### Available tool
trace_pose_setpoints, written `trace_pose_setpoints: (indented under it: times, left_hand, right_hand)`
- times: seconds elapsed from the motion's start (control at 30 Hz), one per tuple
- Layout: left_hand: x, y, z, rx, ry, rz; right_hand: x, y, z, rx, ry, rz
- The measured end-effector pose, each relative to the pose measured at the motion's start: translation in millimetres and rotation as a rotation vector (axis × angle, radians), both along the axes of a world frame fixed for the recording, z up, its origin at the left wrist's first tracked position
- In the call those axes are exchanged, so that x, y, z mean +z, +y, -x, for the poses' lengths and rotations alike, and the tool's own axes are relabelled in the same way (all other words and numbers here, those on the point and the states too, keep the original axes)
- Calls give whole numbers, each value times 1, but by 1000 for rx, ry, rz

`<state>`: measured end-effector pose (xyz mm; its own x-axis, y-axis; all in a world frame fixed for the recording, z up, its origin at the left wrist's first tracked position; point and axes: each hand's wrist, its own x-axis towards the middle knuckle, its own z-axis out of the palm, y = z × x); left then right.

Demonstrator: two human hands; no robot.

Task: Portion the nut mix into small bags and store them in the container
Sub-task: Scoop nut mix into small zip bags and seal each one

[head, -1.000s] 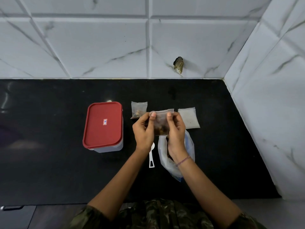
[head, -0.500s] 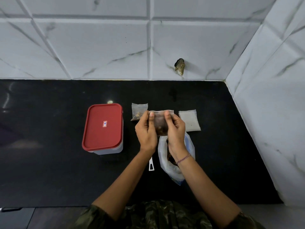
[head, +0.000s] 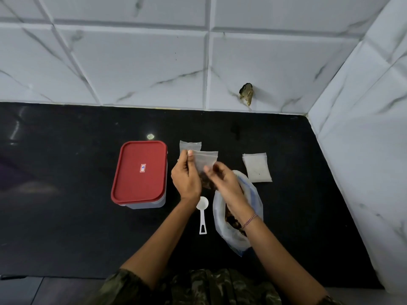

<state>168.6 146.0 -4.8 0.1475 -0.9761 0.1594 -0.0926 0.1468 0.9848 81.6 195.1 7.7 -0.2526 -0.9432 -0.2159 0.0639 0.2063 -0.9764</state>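
Observation:
My left hand (head: 186,179) pinches the top left corner of a small clear bag (head: 206,160) with dark nuts at its bottom, held above the black counter. My right hand (head: 222,179) is just right of that bag with fingers loosely spread, apart from its top edge. Behind the held bag lies another small bag (head: 189,146), mostly hidden. The big plastic bag of nut mix (head: 253,203) lies open under my right wrist. A white scoop (head: 202,211) lies between my arms. The container (head: 139,172) with a closed red lid stands to the left.
A stack of empty small bags (head: 257,167) lies at the right, near the tiled side wall (head: 363,150). The tiled back wall has a broken hole (head: 246,93). The counter's front edge runs just below my elbows.
My right hand has let go of the small bag's top edge and drawn back to the right. My left hand has carried the bag slightly left. The scoop's bowl now shows.

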Motion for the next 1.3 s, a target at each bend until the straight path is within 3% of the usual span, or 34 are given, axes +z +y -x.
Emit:
trace_pose_setpoints:
  times: [0.07,0.13,0.4,0.6,0.93,1.03,1.1,1.3]
  left_hand:
    - [-5,-5,-3,-5,-18,8]
    - [-8,-8,-4,-26,-33,4]
    - [-27,-15,-8,-188,-99,-144]
    - [-43,-29,-8,-79,-228,-215]
    - [-64,-65,-7,-116,-452,-407]
    - [-68,-65,-9,-113,-500,-396]
    - [-68,-60,-9,-116,-645,-353]
    - [-74,-42,-9,-259,-1072,-9]
  right_hand:
    - [-9,-2,1,68,107,-18]
    - [-14,-7,1,64,94,-20]
    - [-35,-41,22,-102,128,-165]
    - [-45,-72,16,-31,351,-226]
    - [-65,-104,10,-118,257,-354]
    - [-69,-107,10,-105,349,-335]
    - [-70,-108,10,-87,417,-301]
    - [-68,-104,6,-22,767,-166]
